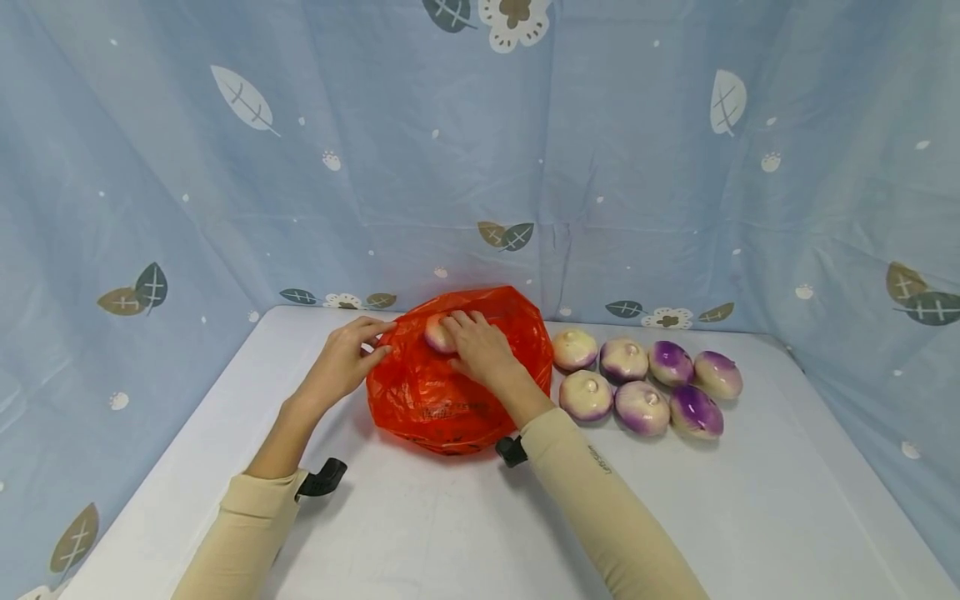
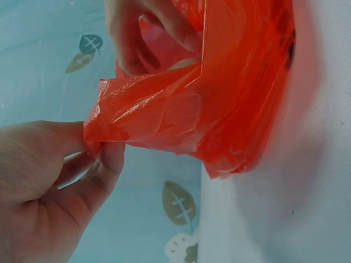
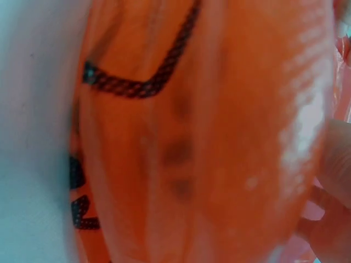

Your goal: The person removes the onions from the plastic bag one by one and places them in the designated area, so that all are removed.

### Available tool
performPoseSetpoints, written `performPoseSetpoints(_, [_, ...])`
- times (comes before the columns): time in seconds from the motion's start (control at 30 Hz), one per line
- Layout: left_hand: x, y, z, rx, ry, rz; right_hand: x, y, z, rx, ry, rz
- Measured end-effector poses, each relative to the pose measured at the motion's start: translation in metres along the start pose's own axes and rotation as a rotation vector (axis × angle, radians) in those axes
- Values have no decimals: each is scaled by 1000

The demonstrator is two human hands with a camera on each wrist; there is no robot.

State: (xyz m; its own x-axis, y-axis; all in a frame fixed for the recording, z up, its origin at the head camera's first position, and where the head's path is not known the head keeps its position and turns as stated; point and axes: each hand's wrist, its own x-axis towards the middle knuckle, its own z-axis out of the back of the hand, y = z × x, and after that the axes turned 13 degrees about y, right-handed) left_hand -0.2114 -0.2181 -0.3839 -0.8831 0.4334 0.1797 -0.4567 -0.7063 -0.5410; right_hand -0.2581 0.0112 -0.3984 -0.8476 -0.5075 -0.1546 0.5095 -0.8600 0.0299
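Note:
A red plastic bag (image 1: 442, 404) with dark print stands on the white table with its mouth spread. My left hand (image 1: 341, 358) pinches the bag's rim between thumb and fingers, drawing that side outward in the left wrist view. At the mouth, my right hand (image 1: 483, 350) holds a cream-and-purple onion (image 1: 435, 333) under its fingers. The right wrist view is mostly filled by the bag's red side (image 3: 236, 137), with part of the right hand (image 3: 334, 192) at the edge.
Several glossy cream-and-purple onions (image 1: 642, 408) lie in two rows just right of the bag. Behind the table (image 1: 420, 533) hangs a blue curtain (image 1: 420, 150) with leaf prints.

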Motion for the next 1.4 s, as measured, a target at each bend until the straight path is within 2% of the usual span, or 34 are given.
performPoseSetpoints(0.1, [0, 0, 0, 2, -2, 1, -1, -2, -1, 60, 10, 18])
performPoseSetpoints(0.33, [0, 0, 1, 0, 2, 9, -4, 1, -2, 54, 31, 43])
performPoseSetpoints(0.47, [0, -1, 1, 2, -1, 8, -8, 1, -1, 115, 71, 42])
performPoseSetpoints(0.8, [-1, -1, 1, 7, -7, 10, -16, -4, 1, 201, 89, 56])
performPoseSetpoints(1.4, [-2, -1, 1, 16, -10, 5, -45, -12, -2, 269, 117, 50])
